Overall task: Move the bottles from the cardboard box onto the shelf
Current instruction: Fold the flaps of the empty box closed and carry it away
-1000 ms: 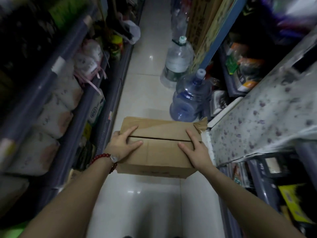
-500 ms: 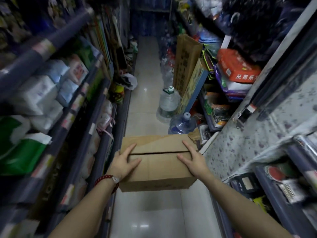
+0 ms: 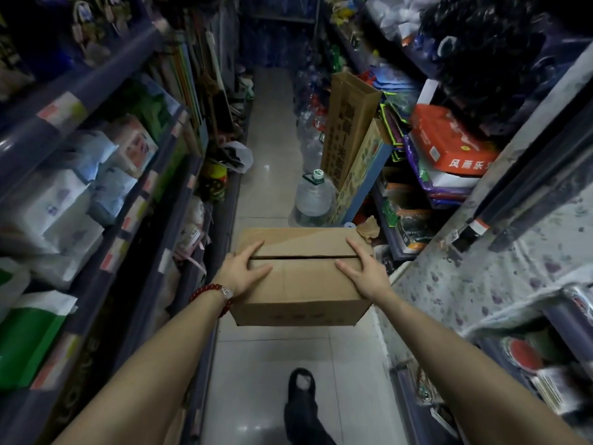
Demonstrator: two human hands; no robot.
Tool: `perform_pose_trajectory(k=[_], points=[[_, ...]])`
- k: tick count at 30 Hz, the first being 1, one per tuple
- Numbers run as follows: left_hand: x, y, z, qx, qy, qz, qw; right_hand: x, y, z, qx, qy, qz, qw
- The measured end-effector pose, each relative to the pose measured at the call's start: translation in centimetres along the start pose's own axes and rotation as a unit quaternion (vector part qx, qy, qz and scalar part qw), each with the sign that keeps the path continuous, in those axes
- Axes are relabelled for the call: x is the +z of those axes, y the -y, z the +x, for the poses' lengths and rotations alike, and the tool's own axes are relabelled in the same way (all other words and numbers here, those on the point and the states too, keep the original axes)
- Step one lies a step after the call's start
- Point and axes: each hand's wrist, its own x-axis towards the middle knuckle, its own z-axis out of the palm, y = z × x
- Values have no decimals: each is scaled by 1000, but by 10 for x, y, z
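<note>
Closed cardboard box [image 3: 300, 277], carried in mid-air above the tiled floor [image 3: 272, 194] of a narrow shop aisle, its two top flaps meeting along a dark seam that runs left to right; no bottles from inside it are visible. The left hand [image 3: 245, 273] lies on the box's left top edge, fingers spread across the seam and thumb on the nearer flap, its grip pressed flat against the cardboard and bearing it. The right hand [image 3: 365, 273] mirrors this on the right top edge, its grip likewise clasped on the box. A red bead bracelet [image 3: 211, 292] circles the left wrist. Below the box a dark shoe [image 3: 300, 388] steps on the floor. Just beyond the box stands a large clear water jug [image 3: 313, 200] with a green-and-white cap, beside a tall upright carton [image 3: 348, 123]. The left shelf [image 3: 134, 216] holds white and green soft packs; the right shelf [image 3: 394, 245] holds an orange pack [image 3: 449, 139] and other packaged goods.
</note>
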Motion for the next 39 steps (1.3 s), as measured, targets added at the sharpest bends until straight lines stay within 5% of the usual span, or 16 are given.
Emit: perform_pose_trajectory(k=[13,21,32,39], points=[[-74,-38,203,-34,-55,-26,998,-7,61,251,-45,54,-2,998],[-115,-32,328,-48,-40,-19,998,15,89,375,-22,70,-9,997],[-190,-55,540,15,-14,13,1000,30,137,547,4,-2,20,1000],[-198,-33,650,-27,-14,-18,999,63,139,659,58,58,42,996]])
